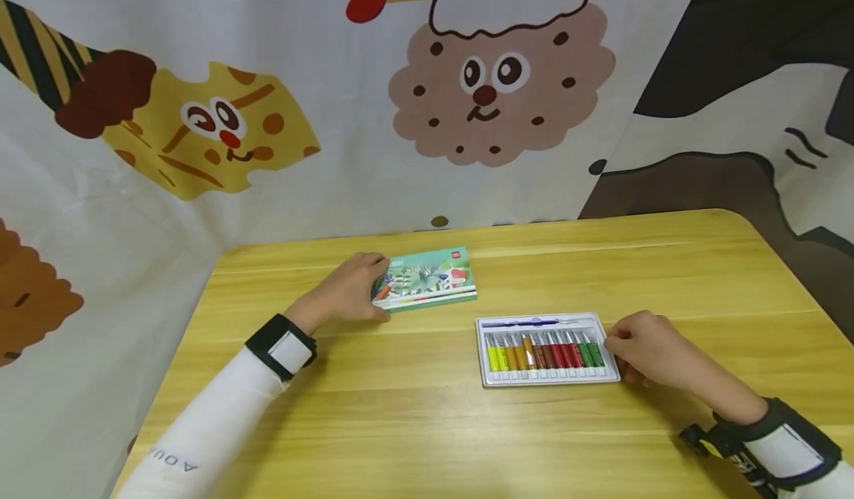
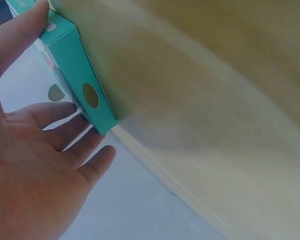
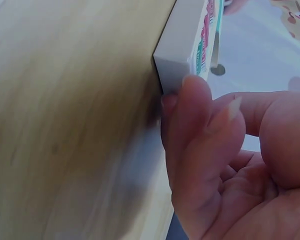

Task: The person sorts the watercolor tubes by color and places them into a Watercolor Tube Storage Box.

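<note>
On the left, my left hand (image 1: 350, 288) holds the left end of a flat green cardboard box (image 1: 427, 280) with a plant picture on its lid. The left wrist view shows the thumb on one long side of this box (image 2: 72, 65) and the fingertips on the other. A white tray of paint tubes (image 1: 480, 358) lies right of the box, with yellow to green tubes and a thin brush (image 1: 534, 323). My right hand (image 1: 657, 351), fingers curled, grips the tray's right edge. In the right wrist view, fingertips meet the white tray's corner (image 3: 177, 60).
The wooden table (image 1: 400, 425) extends to the front and right of the tray. A cloth with cartoon food pictures (image 1: 320, 202) hangs behind the table's back edge. Straps with a device sit on both wrists.
</note>
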Motion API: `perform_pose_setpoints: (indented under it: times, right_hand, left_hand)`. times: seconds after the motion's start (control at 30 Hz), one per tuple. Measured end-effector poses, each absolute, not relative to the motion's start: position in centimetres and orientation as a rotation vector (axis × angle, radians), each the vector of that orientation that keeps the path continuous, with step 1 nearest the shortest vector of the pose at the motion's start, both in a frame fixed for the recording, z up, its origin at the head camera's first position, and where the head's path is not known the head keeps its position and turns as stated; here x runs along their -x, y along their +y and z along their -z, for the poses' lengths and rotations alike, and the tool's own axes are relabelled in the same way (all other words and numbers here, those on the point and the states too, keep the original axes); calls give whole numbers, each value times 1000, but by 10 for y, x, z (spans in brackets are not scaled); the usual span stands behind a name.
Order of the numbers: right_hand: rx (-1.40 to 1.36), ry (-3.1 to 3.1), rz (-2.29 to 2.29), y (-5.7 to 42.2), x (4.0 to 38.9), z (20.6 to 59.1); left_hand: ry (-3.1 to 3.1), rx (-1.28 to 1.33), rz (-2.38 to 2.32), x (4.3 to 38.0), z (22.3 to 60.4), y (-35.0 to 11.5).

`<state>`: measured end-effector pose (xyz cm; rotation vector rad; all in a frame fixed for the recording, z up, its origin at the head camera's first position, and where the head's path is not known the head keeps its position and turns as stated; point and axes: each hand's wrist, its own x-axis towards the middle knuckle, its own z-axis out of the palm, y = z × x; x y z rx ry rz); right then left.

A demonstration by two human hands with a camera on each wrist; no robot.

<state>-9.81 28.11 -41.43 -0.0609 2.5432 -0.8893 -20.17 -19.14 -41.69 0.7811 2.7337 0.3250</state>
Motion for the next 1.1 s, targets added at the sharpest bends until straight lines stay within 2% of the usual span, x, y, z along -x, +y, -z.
perform_pose_setpoints:
  times: [0.73,1.1]
  right_hand:
    - [-35,2587,866,332,114,417]
    - [-50,2596,874,336,118,421]
  left_hand:
    - [2687,-703,-486,158,413,-219]
    - [2655,-699,-518,142,413,-217]
